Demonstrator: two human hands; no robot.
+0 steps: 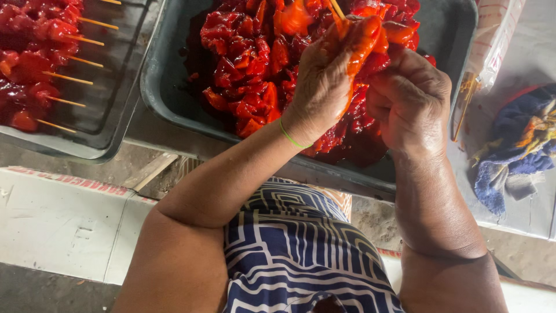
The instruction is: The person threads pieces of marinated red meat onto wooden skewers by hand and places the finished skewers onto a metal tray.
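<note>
Behind hands (370, 81), skewer (337, 8) perhaps half-hidden

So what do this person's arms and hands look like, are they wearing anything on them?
Both arms are bare, with no sleeves and no gloves. The left hand has a thin green band around its wrist and is smeared with red-orange sauce. The right hand wears nothing. A navy garment with white line patterns covers the lap.

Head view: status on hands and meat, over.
Left hand grips red meat piece on bamboo skewer. Right hand fisted beside, over meat tub. Nothing blocking.
</note>
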